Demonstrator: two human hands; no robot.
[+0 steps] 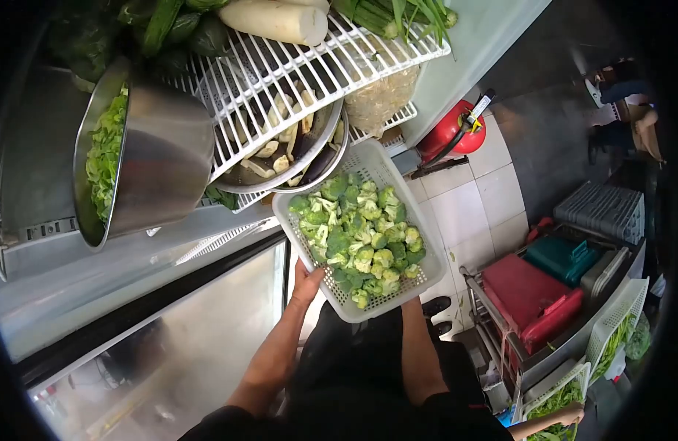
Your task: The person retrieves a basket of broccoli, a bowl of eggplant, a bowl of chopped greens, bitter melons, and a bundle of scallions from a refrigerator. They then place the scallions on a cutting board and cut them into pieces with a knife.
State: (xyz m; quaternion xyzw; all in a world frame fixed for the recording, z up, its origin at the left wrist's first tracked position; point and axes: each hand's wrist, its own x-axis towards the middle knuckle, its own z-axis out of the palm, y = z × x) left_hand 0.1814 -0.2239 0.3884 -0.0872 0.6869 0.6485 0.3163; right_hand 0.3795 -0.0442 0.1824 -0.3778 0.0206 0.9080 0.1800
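A white perforated plastic basket (420, 198) full of cut broccoli florets (364, 235) is held in front of my body, close to the fridge shelves. My left hand (307, 285) grips its near left side, with the thumb against the wall and the other fingers partly hidden below. At the near right corner, my right hand (411, 305) holds the basket from underneath, and its fingers are out of sight. Just beyond the basket, metal bowls (309, 158) of cut eggplant (280, 163) sit below a white wire shelf (280, 81).
A steel pot (166, 147) of chopped greens stands at left. White radish (276, 22) lies on the upper shelf. The glass door (170, 360) is at lower left. A red fire extinguisher (456, 132), a cart with bins (530, 294) and another person's hand (570, 414) are at right.
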